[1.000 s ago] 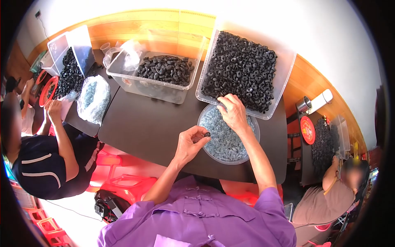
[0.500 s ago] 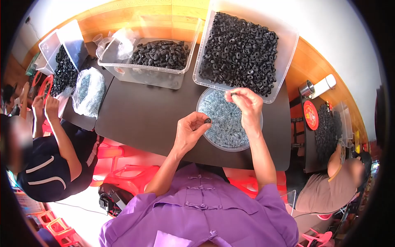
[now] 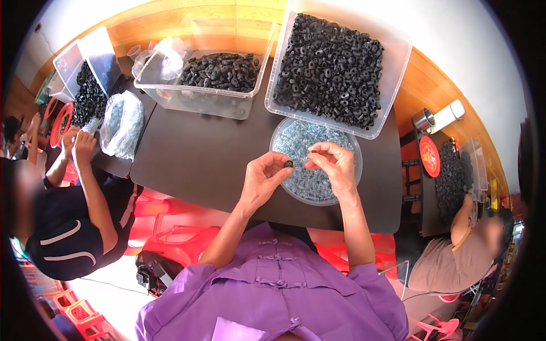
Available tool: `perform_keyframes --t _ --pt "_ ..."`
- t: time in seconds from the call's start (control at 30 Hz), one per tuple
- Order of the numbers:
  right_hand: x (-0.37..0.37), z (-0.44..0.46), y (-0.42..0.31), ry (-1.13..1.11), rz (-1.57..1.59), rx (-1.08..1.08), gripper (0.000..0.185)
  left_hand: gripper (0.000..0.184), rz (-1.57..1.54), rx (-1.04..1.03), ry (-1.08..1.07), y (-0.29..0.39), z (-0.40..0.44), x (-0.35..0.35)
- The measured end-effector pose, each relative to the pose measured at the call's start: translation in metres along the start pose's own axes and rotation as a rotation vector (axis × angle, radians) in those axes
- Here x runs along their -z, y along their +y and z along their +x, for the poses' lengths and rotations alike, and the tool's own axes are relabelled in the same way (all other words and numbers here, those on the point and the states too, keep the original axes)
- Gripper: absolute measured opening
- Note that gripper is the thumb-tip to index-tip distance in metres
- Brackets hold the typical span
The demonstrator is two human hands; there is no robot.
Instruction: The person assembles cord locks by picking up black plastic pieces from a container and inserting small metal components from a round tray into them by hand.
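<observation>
My left hand (image 3: 264,176) pinches a small black plastic part (image 3: 289,163) with a round hole in it, at the left rim of a round tub. Just right of it, my right hand (image 3: 334,166) is closed in a pinch over the tub. A tiny dark piece (image 3: 313,152) shows at its fingertips, too small to name. Small clear bluish pieces fill the round tub (image 3: 359,165). Behind it, a large clear bin (image 3: 395,108) holds many black plastic parts (image 3: 330,68) like the one in my left hand.
A second clear bin (image 3: 227,108) at the back holds dark longer pieces (image 3: 222,73). To its left lies a plastic bag (image 3: 121,128) of bluish pieces. One person (image 3: 74,221) works at the left, another (image 3: 455,256) at the right beside a black heap (image 3: 449,176).
My right hand has come down and left from the large bin's edge, close to my left hand. My left hand is nearly still. The left person's hands have lowered.
</observation>
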State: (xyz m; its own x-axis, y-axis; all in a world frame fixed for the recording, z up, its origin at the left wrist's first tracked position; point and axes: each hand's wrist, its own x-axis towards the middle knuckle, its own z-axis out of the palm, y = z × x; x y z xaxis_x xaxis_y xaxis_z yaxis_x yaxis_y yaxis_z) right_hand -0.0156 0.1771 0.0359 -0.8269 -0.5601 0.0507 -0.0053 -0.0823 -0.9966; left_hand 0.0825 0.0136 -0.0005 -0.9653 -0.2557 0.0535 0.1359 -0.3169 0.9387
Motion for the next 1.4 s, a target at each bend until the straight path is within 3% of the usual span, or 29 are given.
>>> perform_keyframes --t 0.17,0.27,0.5,0.7,0.77,0.87,1.17,1.4 --pt "-0.004 -0.008 -0.011 -0.072 -0.048 0.037 0.019 0.018 -0.008 0.02 -0.022 0.001 -0.001 -0.002" --pt "-0.007 -0.012 -0.016 -0.103 0.015 -0.069 0.014 0.019 -0.04 0.015 -0.041 0.0 -0.002 -0.005" --pt "-0.009 -0.013 -0.012 -0.139 -0.016 -0.055 0.011 0.018 0.005 0.013 -0.069 0.002 -0.003 -0.005" --pt "-0.016 -0.014 -0.014 -0.123 -0.272 0.054 0.012 0.017 0.143 -0.044 -0.077 -0.006 -0.002 -0.002" --pt "-0.018 -0.015 -0.014 -0.121 -0.557 0.214 0.011 0.017 0.204 -0.06 -0.073 -0.007 -0.001 -0.001" --pt "-0.02 -0.013 -0.013 -0.113 -0.742 0.355 0.008 0.016 0.275 -0.092 -0.059 -0.006 0.001 -0.003" --pt "-0.032 -0.018 -0.018 -0.047 -0.99 0.54 0.014 0.016 0.423 -0.146 -0.05 0.007 0.006 -0.011" --pt "-0.03 -0.016 -0.014 0.012 -1.008 0.546 0.014 0.017 0.482 -0.227 -0.054 0.001 0.012 -0.016"
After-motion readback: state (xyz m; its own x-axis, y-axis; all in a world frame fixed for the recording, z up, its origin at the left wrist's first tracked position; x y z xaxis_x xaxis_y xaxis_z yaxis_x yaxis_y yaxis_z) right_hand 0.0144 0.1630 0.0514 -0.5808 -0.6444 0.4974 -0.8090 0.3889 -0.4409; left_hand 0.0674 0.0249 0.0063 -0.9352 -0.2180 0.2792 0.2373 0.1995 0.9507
